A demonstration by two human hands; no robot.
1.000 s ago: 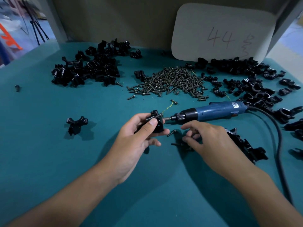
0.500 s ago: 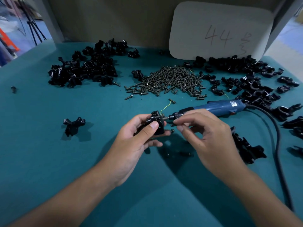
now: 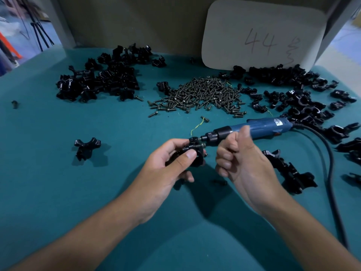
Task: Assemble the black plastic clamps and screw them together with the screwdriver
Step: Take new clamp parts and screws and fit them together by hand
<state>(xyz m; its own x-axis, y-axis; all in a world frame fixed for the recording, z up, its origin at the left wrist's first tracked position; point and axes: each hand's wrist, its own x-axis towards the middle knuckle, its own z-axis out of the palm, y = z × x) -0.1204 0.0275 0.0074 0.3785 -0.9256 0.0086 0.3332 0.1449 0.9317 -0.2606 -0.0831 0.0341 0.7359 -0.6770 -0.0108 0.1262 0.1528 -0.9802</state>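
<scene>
My left hand (image 3: 166,169) grips a black plastic clamp (image 3: 195,151) just above the teal table, thumb on its front. A screw head sticks out of the clamp's right side. My right hand (image 3: 246,165) hovers just right of the clamp, fingers curled, thumb raised, nothing visible in it. Behind it lies the blue electric screwdriver (image 3: 263,128), its bit pointing left at the clamp. The hand is blurred, and it hides part of the tool's body. One loose screw (image 3: 219,181) lies on the table between my hands.
A heap of screws (image 3: 201,94) sits mid-table. Black clamp parts are piled at the back left (image 3: 105,79) and right (image 3: 293,90), with more by my right wrist (image 3: 289,171). A lone clamp (image 3: 86,147) lies left. The black cable (image 3: 332,173) runs down the right side. A white board (image 3: 261,34) leans behind.
My right hand lifted from the table near the loose screws, came up to the clamp, then drew back slightly right with fingers curled. My left hand kept holding the clamp; the screwdriver stayed put.
</scene>
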